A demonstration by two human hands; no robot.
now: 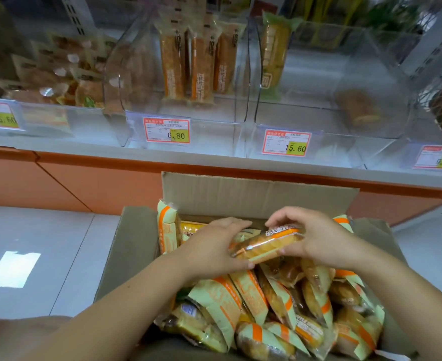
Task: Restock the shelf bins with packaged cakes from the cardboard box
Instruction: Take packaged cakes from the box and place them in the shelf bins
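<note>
An open cardboard box (256, 196) in front of me is packed with several packaged cakes (279, 306) in cream and orange wrappers. Over the box, both hands hold one packaged cake (266, 244) lying crosswise. My right hand (316, 235) grips its right end from above, fingers curled round it. My left hand (212, 246) holds its left end, thumb under the wrapper. On the shelf above, a clear bin (186, 110) with a 6.80 tag holds three matching cakes (196, 66) standing upright.
A clear bin (326, 121) tagged 15.60 on the right holds a green-wrapped cake (274, 53) and a round one. A bin of other pastries (56, 74) sits at the left. The white shelf edge (136, 155) and an orange panel lie beyond the box.
</note>
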